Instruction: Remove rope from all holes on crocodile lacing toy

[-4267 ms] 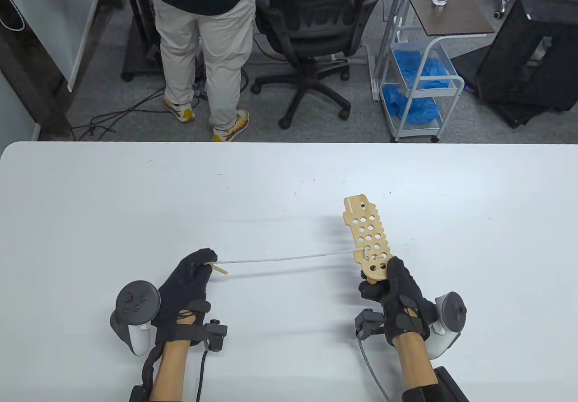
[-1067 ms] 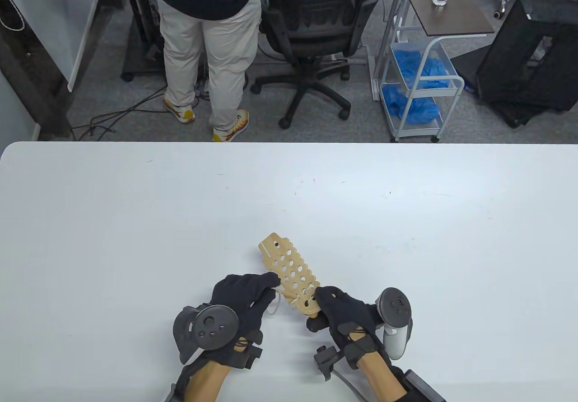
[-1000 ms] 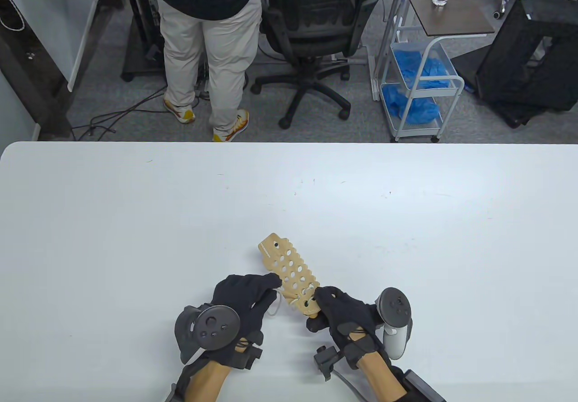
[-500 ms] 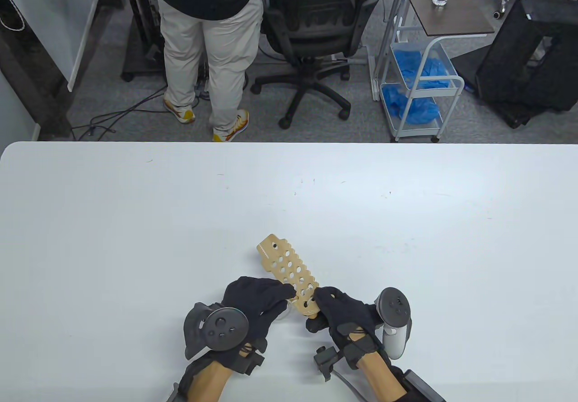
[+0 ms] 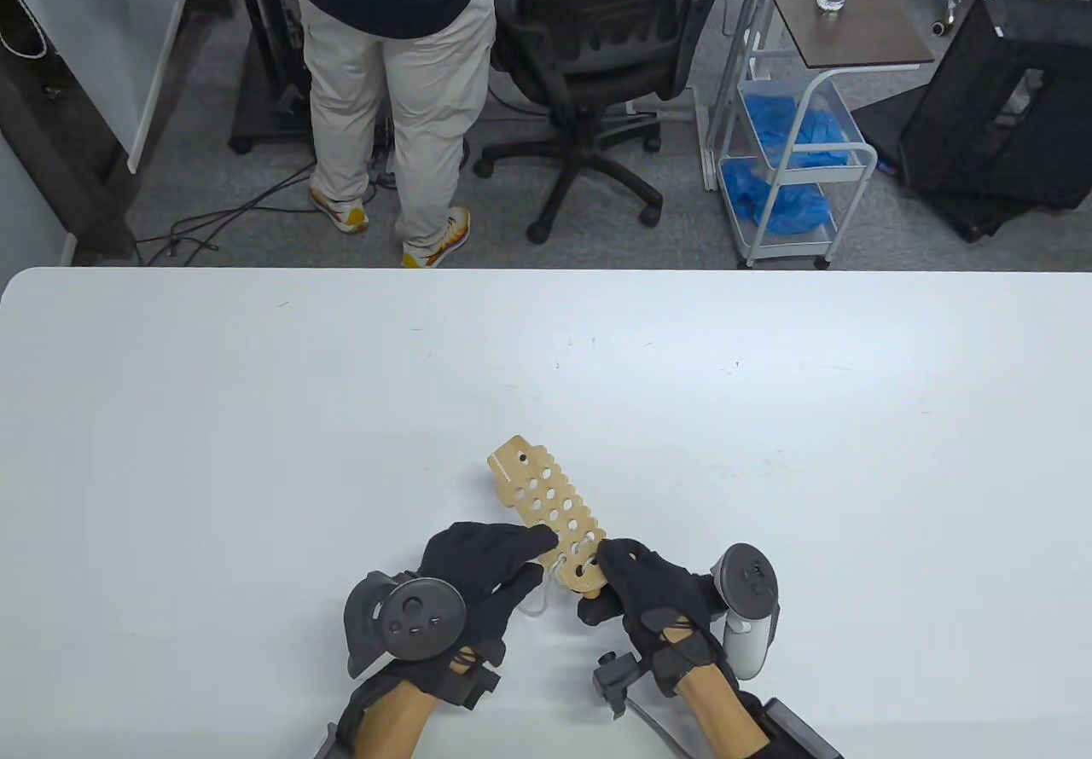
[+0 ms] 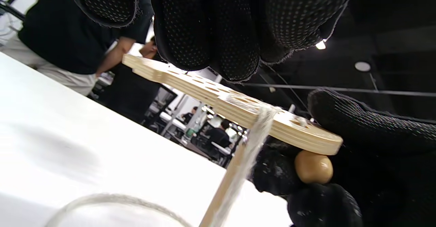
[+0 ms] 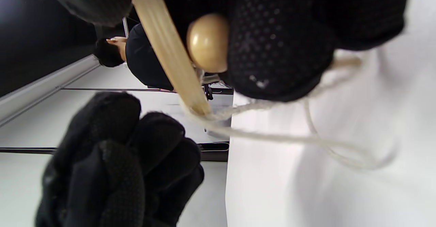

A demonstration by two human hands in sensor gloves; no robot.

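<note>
Above the white table's (image 5: 256, 418) near edge: flat pale plywood crocodile lacing toy (image 5: 546, 510), many round holes, edge print unreadable, barely shifted in half a second. Right hand (image 5: 641, 590) grips its near end. White rope (image 5: 537, 604) hangs looped from it. Left hand (image 5: 488, 561), fingertips (image 6: 218, 50) bunched at holes; pinch uncertain.

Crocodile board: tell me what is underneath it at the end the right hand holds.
Under the crocodile board, a round wooden bead sits against the right hand fingers, with rope hanging beside it. How the bead joins the rope is covered.
</note>
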